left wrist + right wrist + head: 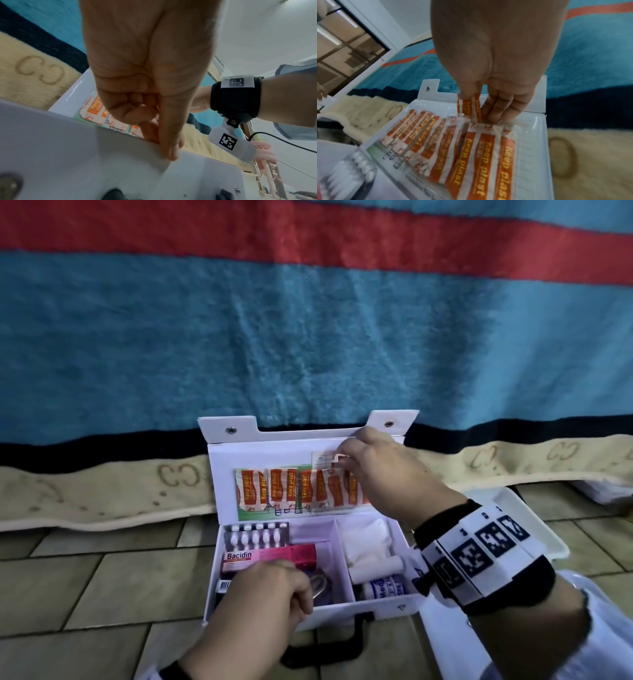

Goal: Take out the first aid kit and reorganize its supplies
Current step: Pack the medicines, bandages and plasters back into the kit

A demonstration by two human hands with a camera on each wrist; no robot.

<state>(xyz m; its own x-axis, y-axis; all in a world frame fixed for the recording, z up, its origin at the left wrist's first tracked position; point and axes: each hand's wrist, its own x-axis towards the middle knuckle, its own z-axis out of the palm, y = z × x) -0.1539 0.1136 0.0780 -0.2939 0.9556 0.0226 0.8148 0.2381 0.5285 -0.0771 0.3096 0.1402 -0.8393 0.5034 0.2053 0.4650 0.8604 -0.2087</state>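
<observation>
While the first aid kit (376, 604) is lying open on the floor, right hand (383, 470) is pinching a plaster strip (469, 106) at the lid pocket, left hand (260, 604) is gripping the kit's front edge, fingers curled.

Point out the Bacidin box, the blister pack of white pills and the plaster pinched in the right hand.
Bacidin box (263, 558): head view, middle of its pink top face.
Blister pack (255, 535): head view, centre of the pill rows.
Plaster (468, 106): right wrist view, orange strip below the thumb.

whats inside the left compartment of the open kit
A blister pack of white pills at the back, a pink Bacidin box before it. The left hand covers the front; only a metal loop shows.
</observation>
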